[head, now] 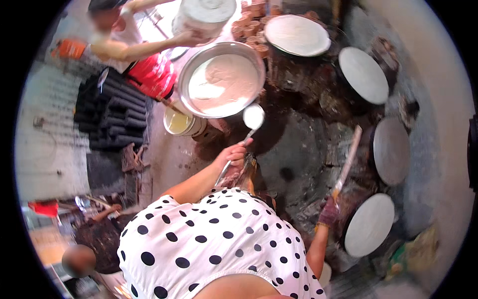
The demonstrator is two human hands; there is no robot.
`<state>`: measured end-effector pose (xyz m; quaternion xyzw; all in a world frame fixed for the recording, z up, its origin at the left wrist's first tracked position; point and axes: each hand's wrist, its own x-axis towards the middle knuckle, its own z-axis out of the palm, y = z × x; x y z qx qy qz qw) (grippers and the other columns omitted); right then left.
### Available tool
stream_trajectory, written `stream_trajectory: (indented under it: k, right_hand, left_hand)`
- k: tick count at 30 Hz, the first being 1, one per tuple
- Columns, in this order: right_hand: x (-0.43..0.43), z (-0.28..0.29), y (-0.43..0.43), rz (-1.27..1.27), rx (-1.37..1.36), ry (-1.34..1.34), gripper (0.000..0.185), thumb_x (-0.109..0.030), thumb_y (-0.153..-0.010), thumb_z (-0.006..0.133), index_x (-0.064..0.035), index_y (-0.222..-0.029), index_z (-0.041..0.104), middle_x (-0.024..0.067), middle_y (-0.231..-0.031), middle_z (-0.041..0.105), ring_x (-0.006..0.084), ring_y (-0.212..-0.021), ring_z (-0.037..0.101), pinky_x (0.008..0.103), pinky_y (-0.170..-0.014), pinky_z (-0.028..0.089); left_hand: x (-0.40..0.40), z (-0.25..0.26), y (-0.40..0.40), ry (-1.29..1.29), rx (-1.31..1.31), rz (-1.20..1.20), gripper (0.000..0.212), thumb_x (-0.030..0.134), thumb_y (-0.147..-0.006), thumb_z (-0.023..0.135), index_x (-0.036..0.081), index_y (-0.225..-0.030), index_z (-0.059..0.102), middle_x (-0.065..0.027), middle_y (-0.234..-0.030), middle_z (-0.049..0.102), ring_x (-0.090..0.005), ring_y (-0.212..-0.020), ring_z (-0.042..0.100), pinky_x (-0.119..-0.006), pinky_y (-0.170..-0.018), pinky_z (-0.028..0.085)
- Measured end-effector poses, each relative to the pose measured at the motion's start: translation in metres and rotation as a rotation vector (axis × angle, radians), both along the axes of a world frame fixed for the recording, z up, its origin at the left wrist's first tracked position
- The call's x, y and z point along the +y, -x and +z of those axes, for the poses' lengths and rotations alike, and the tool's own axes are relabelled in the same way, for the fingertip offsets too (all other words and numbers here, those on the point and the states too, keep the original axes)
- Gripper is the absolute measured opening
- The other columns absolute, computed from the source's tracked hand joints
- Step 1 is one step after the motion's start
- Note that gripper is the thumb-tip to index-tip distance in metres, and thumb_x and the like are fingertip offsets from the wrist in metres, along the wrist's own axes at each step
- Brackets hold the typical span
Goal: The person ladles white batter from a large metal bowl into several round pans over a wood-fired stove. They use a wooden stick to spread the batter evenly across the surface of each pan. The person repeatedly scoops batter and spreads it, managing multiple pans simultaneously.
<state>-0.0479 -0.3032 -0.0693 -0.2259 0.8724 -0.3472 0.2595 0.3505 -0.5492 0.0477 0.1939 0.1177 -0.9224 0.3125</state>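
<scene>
My left hand grips the long handle of a ladle, whose bowl is full of white batter. The ladle's bowl is beside the near rim of a large metal basin holding pale batter. On my right hand is a dark reddish knit glove. It holds a long flat scraper that points away from me. Closest to that hand is a round griddle with a white layer over it. Further along is a greyer round griddle; whether it is coated I cannot tell.
Two more white-covered griddles curve along the wall. A bucket of yellowish liquid stands beside the basin. A co-worker holds a large pot over the basin's far side. Black coal briquettes are stacked left; brown ones lie behind.
</scene>
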Motion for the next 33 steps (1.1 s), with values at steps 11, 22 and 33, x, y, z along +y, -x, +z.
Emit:
stream_trajectory:
  k: [11, 22, 33]
  right_hand:
    - [-0.45, 0.069, -0.208, 1.054, 0.212, -0.297, 0.041, -0.018, -0.094, 0.04, -0.0194, -0.135, 0.042, 0.0162, -0.118, 0.059, 0.037, -0.101, 0.058, 0.0419, -0.084, 0.049]
    - [-0.515, 0.02, -0.243, 0.975, -0.04, -0.733, 0.037, -0.033, -0.096, 0.043, -0.0243, -0.132, 0.048, 0.0226, -0.112, 0.059, 0.0404, -0.1, 0.057, 0.0443, -0.083, 0.045]
    - [-0.473, 0.057, -0.248, 0.726, -0.697, -0.261, 0.05, -0.012, -0.086, 0.053, -0.0211, -0.135, 0.049, 0.0021, -0.067, 0.056, 0.0088, -0.045, 0.047, 0.0264, -0.043, 0.042]
  left_hand:
    - [-0.249, -0.163, -0.126, 0.218, -0.783, -0.009, 0.027, 0.014, -0.095, 0.042, 0.004, -0.119, 0.049, 0.0038, -0.06, 0.04, -0.0066, -0.044, 0.033, -0.02, -0.04, 0.026]
    - [-0.318, -0.234, -0.135, 0.595, -1.469, -0.56, 0.042, 0.014, -0.09, 0.04, 0.008, -0.13, 0.048, -0.0047, -0.062, 0.053, -0.0146, -0.047, 0.051, -0.03, -0.045, 0.044]
    - [-0.302, -0.122, -0.07, 0.006, -0.767, 0.149, 0.026, 0.014, -0.096, 0.042, 0.007, -0.121, 0.046, 0.0063, -0.058, 0.032, -0.0043, -0.042, 0.032, -0.02, -0.037, 0.027]
